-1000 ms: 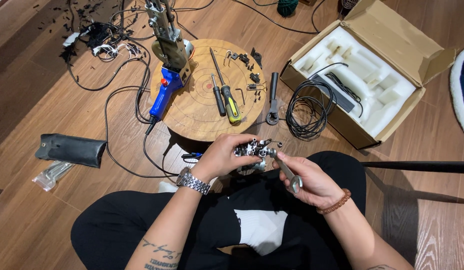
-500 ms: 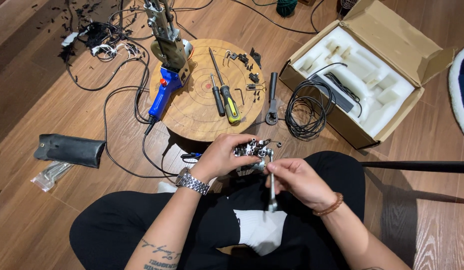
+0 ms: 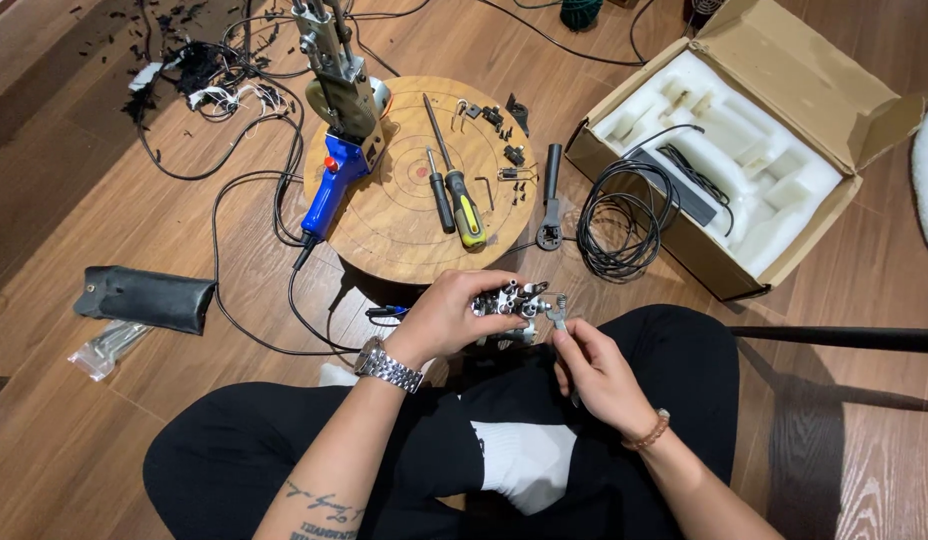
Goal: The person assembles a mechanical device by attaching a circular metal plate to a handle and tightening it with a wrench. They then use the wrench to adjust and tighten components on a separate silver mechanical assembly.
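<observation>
A wooden floor (image 3: 74, 440) carries everything here, and one person sits on it with legs crossed. One open cardboard box (image 3: 784, 130) lies at the upper right, with one white foam insert (image 3: 724, 140) inside. One round wooden board (image 3: 404, 210) sits in the middle, just ahead of the knees. On it lie two screwdrivers, one with a black handle (image 3: 440, 195) and one with a yellow and black handle (image 3: 466, 215), along with a scatter of small black parts too small to count. One blue-handled power tool (image 3: 334, 150) rests across the board's left edge. One coil of black cable (image 3: 619, 225) lies between board and box, and one black wrench (image 3: 551, 195) lies just beside the board. One black pouch (image 3: 144, 297) lies at the left, with one clear bag of small tools (image 3: 104, 348) near it.

The left hand (image 3: 449, 320) is closed around one small metal assembly (image 3: 514, 300), held above the lap. The right hand (image 3: 594, 370) pinches one small silver wrench (image 3: 558, 315), its head touching the assembly's right side.
</observation>
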